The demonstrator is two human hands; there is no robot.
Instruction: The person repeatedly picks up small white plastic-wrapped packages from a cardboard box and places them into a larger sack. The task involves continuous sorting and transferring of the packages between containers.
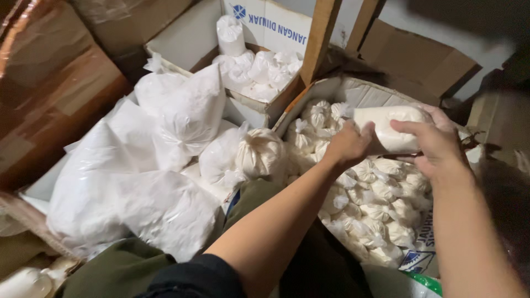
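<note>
Both my hands hold one small clear plastic bag of white powder above a cardboard box. My left hand pinches the bag's left end, where the plastic is gathered. My right hand wraps around the bag's right side from behind. Below them the cardboard box is filled with several small knotted bags of the same white powder.
A second open carton at the back holds more small white bags. Large knotted white bags are piled at the left, with one rounder bag beside the box. Brown cardboard rises at far left.
</note>
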